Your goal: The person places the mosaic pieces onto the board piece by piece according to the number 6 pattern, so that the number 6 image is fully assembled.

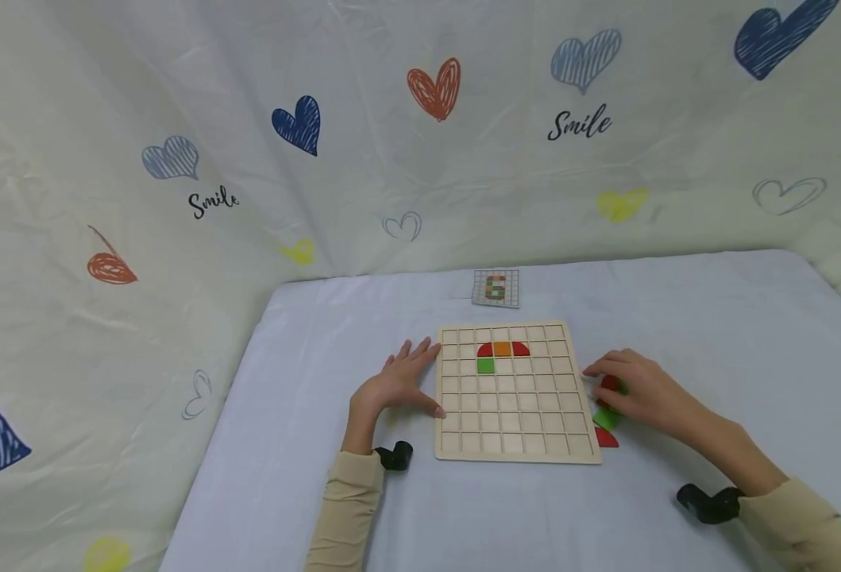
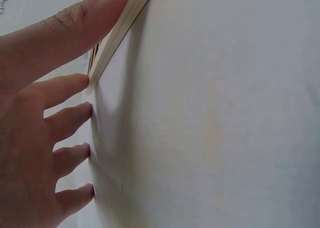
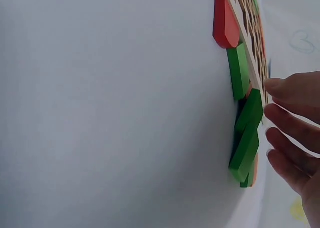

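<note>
A wooden grid board (image 1: 506, 446) lies flat on the table. My left hand (image 1: 394, 386) is spread at its left side, the thumb and index fingertip at the frame; the left wrist view shows the thumb (image 2: 75, 27) over the wooden edge. In the grid's upper part sit a red quarter-round piece (image 1: 486, 349), an orange square (image 1: 502, 349), another red quarter-round (image 1: 521, 349) and a green square (image 1: 486, 365). Past the right edge, my right hand (image 1: 638, 389) hovers over loose pieces, fingers slightly bent and apart, no piece between them. Among these are green blocks (image 3: 248, 143) and a red block (image 3: 226, 22).
A small pattern card (image 1: 495, 287) with a coloured design lies behind the board. White cloth (image 1: 363, 318) covers the table, and a curtain printed with hearts hangs behind. Black wrist-worn devices (image 1: 709, 504) sit at both sleeves.
</note>
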The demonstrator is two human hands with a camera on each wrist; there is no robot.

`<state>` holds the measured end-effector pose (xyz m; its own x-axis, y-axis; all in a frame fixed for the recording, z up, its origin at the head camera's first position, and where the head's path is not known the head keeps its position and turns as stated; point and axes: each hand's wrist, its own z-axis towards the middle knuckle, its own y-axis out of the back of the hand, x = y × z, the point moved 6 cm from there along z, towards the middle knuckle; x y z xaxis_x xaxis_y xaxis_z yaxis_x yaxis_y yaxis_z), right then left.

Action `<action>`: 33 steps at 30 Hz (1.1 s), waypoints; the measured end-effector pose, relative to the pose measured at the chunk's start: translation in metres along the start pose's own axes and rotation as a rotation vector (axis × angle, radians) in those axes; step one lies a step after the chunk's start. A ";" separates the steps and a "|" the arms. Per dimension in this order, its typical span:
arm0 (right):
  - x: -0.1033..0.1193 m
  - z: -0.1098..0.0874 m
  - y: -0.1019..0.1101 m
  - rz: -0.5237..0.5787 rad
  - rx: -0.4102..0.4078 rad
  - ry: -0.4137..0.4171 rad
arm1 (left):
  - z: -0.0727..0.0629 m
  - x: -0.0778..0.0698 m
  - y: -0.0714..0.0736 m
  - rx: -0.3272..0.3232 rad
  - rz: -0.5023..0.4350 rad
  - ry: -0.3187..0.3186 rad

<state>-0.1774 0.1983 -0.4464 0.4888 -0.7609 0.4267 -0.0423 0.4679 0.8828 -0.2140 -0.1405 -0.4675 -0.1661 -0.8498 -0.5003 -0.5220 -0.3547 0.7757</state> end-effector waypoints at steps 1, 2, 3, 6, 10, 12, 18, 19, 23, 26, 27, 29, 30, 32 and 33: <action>-0.001 -0.001 0.000 -0.002 -0.002 -0.002 | 0.000 0.000 0.000 0.000 0.004 -0.003; -0.001 -0.003 0.000 -0.004 -0.005 -0.004 | 0.000 0.001 0.000 -0.001 0.007 -0.007; -0.002 -0.004 0.001 -0.008 -0.006 -0.005 | 0.000 0.001 0.000 -0.002 0.010 -0.011; -0.004 -0.008 0.001 -0.022 -0.018 -0.003 | 0.000 0.001 0.000 -0.004 0.011 -0.021; -0.006 -0.013 0.002 -0.035 -0.059 0.027 | 0.000 0.002 0.001 -0.001 0.012 -0.020; -0.007 -0.014 0.002 -0.037 -0.086 0.047 | 0.000 0.002 0.001 -0.001 0.014 -0.020; -0.012 -0.019 0.005 -0.043 -0.140 0.079 | 0.000 0.002 0.001 -0.003 0.012 -0.026; -0.013 -0.019 0.005 -0.046 -0.149 0.083 | 0.000 0.002 0.001 -0.003 0.013 -0.027; -0.016 -0.022 0.010 -0.064 -0.174 0.086 | 0.000 0.002 0.001 -0.004 0.009 -0.029; -0.019 -0.023 0.012 -0.069 -0.175 0.071 | 0.002 0.004 -0.001 -0.009 0.018 -0.031; -0.020 -0.023 0.012 -0.070 -0.172 0.062 | 0.002 0.004 -0.001 -0.009 0.019 -0.030; -0.023 -0.024 0.012 -0.073 -0.174 0.055 | 0.002 0.004 -0.002 -0.008 0.021 -0.030; -0.024 -0.025 0.012 -0.075 -0.173 0.052 | 0.002 0.004 -0.002 -0.008 0.021 -0.030; -0.026 -0.026 0.012 -0.081 -0.171 0.046 | 0.000 0.002 -0.001 -0.005 0.009 -0.027; -0.028 -0.026 0.012 -0.081 -0.172 0.046 | 0.000 0.002 -0.001 -0.002 0.010 -0.026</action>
<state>-0.1687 0.2365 -0.4528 0.5241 -0.7795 0.3432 0.1463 0.4794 0.8653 -0.2141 -0.1417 -0.4691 -0.1931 -0.8429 -0.5022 -0.5183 -0.3470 0.7816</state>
